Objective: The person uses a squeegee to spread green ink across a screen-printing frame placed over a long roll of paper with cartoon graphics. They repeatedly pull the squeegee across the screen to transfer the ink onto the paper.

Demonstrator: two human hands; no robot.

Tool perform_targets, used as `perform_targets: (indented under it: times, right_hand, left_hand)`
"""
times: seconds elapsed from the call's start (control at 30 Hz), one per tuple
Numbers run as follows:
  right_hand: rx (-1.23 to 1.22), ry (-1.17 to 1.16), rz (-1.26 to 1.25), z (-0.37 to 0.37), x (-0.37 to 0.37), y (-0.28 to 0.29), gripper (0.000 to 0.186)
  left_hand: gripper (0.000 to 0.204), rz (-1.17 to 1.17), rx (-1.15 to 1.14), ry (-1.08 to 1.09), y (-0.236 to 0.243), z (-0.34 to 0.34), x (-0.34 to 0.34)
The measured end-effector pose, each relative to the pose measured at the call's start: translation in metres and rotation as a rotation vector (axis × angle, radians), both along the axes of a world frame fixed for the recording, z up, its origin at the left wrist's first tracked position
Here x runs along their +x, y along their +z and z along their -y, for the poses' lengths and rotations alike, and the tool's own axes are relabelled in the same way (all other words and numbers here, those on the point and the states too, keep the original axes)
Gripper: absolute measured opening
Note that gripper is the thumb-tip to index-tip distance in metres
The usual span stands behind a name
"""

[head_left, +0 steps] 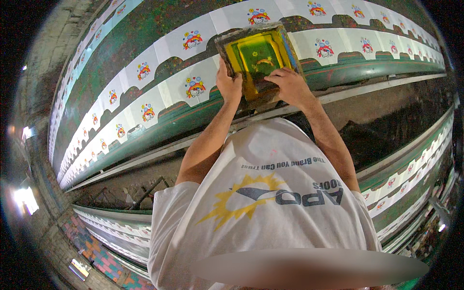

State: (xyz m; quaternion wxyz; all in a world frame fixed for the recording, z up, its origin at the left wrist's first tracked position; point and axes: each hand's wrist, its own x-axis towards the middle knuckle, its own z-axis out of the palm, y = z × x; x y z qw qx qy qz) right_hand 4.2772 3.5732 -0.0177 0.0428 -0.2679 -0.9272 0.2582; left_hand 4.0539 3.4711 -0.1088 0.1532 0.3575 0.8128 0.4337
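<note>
A screen-printing frame (265,42) with a yellow-green mesh lies over the near row of white cut pieces on the long green table (179,116). My left hand (228,84) is closed around the frame's left side, thumb toward the mesh. Over the near right part of the frame, my right hand (290,87) is closed with its fingers bent together; what they hold is hidden. A small coloured design shows through the mesh. On either side of the frame, white pieces (196,86) carry a printed cartoon figure with a rainbow.
More rows of printed white pieces (162,46) run along the table's far part. A pale rail (357,93) follows its near edge. Behind me stands another long table (116,224) with similar pieces. Coloured blocks (89,237) cover the floor at lower left.
</note>
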Motion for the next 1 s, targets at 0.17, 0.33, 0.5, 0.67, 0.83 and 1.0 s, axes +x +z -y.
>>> perform_targets:
  times: [0.17,0.33,0.5,0.67,0.83,1.0]
  right_hand:
    - [0.02,0.041,0.001,-0.007,-0.003,-0.004,0.05]
    - [0.012,0.035,0.033,-0.006,-0.002,-0.006,0.063]
    - [-0.023,0.003,-0.01,-0.003,-0.003,-0.005,0.05]
    - [-0.024,-0.012,-0.008,-0.003,-0.003,0.0,0.047]
    - [0.029,0.014,0.05,-0.001,-0.002,-0.004,0.05]
    - [0.138,-0.016,-0.044,-0.015,-0.019,-0.017,0.055]
  left_hand:
    - [0.087,-0.047,0.012,-0.008,-0.006,0.002,-0.001]
    - [0.086,0.011,0.08,-0.021,-0.002,0.002,-0.003]
    - [0.087,0.027,0.06,-0.014,-0.006,0.004,-0.004]
    - [0.091,-0.02,0.154,-0.028,-0.017,-0.001,-0.008]
    - [0.093,-0.076,-0.048,-0.058,-0.005,0.002,-0.005]
    - [0.093,-0.056,-0.144,-0.034,0.014,-0.002,0.003]
